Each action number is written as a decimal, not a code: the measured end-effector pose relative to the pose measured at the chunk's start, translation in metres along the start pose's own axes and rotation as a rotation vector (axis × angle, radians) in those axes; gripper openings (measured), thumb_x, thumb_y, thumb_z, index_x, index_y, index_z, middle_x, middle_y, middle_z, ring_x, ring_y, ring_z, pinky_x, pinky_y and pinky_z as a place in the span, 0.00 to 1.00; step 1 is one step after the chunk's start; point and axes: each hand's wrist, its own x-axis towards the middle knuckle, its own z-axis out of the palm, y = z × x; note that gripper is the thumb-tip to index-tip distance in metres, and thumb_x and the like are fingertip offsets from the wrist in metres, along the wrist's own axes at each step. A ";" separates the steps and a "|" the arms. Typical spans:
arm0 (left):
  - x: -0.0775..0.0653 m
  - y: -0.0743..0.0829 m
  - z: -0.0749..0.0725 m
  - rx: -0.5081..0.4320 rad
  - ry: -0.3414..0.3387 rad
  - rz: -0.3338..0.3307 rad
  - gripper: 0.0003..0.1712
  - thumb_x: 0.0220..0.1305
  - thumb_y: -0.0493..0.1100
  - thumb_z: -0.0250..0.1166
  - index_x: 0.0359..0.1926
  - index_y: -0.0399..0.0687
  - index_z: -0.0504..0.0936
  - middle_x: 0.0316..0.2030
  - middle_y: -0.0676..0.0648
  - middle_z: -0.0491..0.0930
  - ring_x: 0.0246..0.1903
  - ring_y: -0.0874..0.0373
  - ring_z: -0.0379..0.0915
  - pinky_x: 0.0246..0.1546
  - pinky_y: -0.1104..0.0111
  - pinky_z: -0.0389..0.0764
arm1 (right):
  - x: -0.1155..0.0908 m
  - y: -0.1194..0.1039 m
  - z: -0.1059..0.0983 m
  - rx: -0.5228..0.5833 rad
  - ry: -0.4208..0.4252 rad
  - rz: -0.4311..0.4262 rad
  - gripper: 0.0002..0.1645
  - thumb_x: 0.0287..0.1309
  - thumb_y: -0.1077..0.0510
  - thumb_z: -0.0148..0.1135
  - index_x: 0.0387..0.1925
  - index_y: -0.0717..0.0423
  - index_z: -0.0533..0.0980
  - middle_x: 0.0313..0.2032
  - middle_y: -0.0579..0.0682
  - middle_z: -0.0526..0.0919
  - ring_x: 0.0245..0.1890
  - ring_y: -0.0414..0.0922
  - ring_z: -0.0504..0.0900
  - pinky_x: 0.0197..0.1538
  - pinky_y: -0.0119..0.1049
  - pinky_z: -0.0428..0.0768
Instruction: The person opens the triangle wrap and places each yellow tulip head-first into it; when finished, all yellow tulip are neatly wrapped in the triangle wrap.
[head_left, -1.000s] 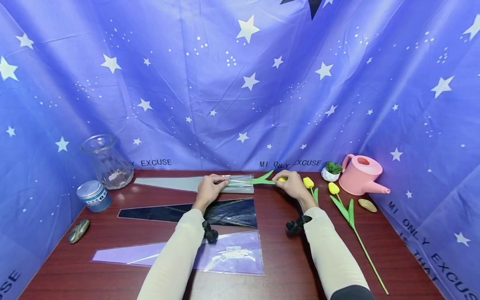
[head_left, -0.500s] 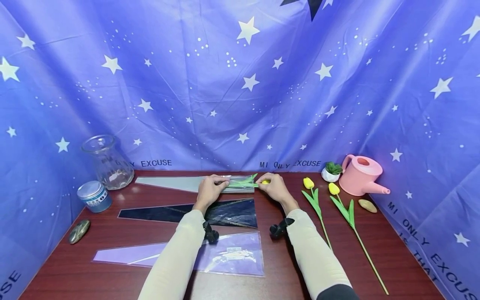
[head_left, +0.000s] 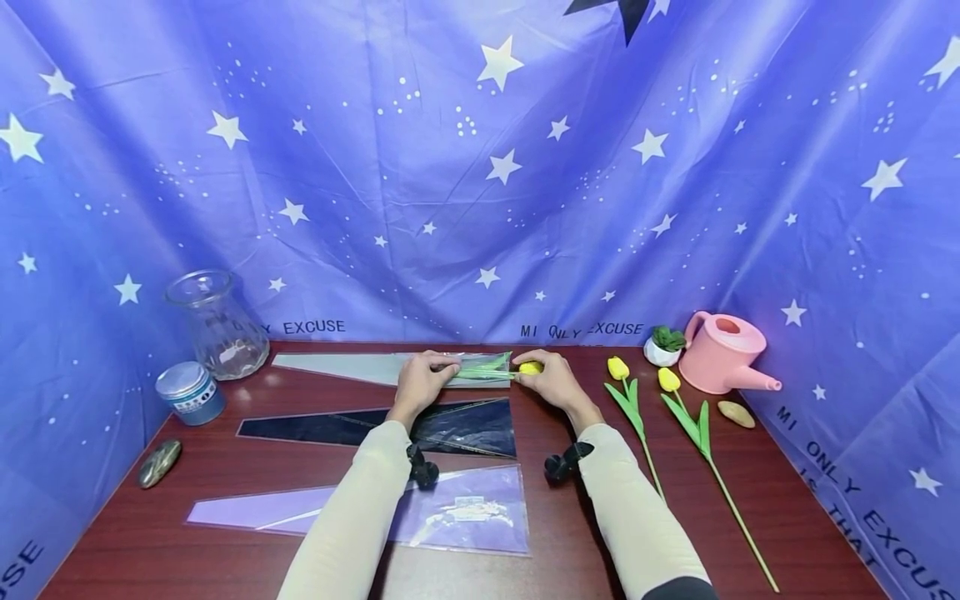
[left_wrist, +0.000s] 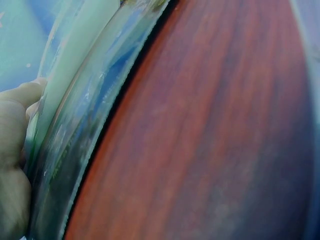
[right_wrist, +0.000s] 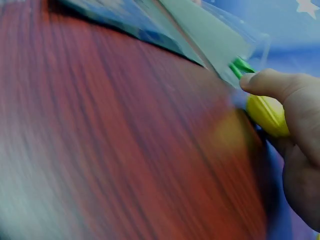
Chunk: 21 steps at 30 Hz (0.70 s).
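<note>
At the back of the table, my left hand [head_left: 422,382] pinches a clear-fronted, grey tapered flower sleeve [head_left: 337,367]. A yellow artificial tulip [head_left: 530,367] lies with its stem and green leaves inside the sleeve and its bloom just outside the wide mouth. My right hand [head_left: 551,379] grips the tulip right below the bloom; in the right wrist view the yellow bloom [right_wrist: 267,115] shows inside the curled fingers. The left wrist view shows my left thumb at the edge of the sleeve [left_wrist: 75,120].
Nearer lie a black sleeve [head_left: 465,427] and a purple sleeve [head_left: 427,517]. Two more tulips, one left [head_left: 618,368] and one right [head_left: 669,380], lie at right, by a pink watering can [head_left: 720,354], potted succulent [head_left: 663,346] and stone [head_left: 736,414]. Left stand a glass vase [head_left: 225,333] and blue jar [head_left: 191,396].
My right hand has moved left, sliding the tulip's leaves into the grey sleeve; its grip now sits near the bloom. My left hand has stayed in place on the sleeve.
</note>
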 end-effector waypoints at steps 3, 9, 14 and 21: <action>-0.001 0.001 0.000 0.001 0.000 0.004 0.10 0.69 0.51 0.69 0.47 0.58 0.93 0.53 0.50 0.87 0.58 0.48 0.80 0.63 0.50 0.77 | -0.006 0.006 -0.012 0.013 -0.013 -0.014 0.22 0.61 0.58 0.72 0.57 0.52 0.83 0.56 0.58 0.85 0.46 0.52 0.83 0.48 0.43 0.82; -0.001 0.004 -0.001 0.005 -0.005 0.003 0.10 0.69 0.51 0.69 0.47 0.58 0.93 0.54 0.49 0.87 0.57 0.47 0.80 0.62 0.49 0.77 | -0.015 0.020 -0.026 0.024 0.006 -0.008 0.27 0.63 0.63 0.70 0.63 0.56 0.79 0.59 0.60 0.84 0.56 0.57 0.83 0.60 0.54 0.81; -0.001 0.004 -0.001 0.000 -0.008 -0.011 0.10 0.70 0.51 0.69 0.47 0.58 0.93 0.54 0.49 0.86 0.57 0.47 0.80 0.62 0.50 0.78 | -0.013 0.020 -0.023 -0.013 0.049 -0.036 0.23 0.64 0.62 0.70 0.60 0.56 0.81 0.54 0.59 0.87 0.50 0.54 0.85 0.55 0.50 0.83; 0.002 0.008 0.001 -0.010 0.008 -0.026 0.09 0.68 0.48 0.70 0.46 0.55 0.93 0.53 0.47 0.87 0.55 0.47 0.81 0.59 0.50 0.79 | -0.009 0.015 -0.019 -0.014 0.128 -0.017 0.17 0.62 0.61 0.72 0.53 0.53 0.85 0.47 0.56 0.89 0.44 0.50 0.87 0.51 0.47 0.84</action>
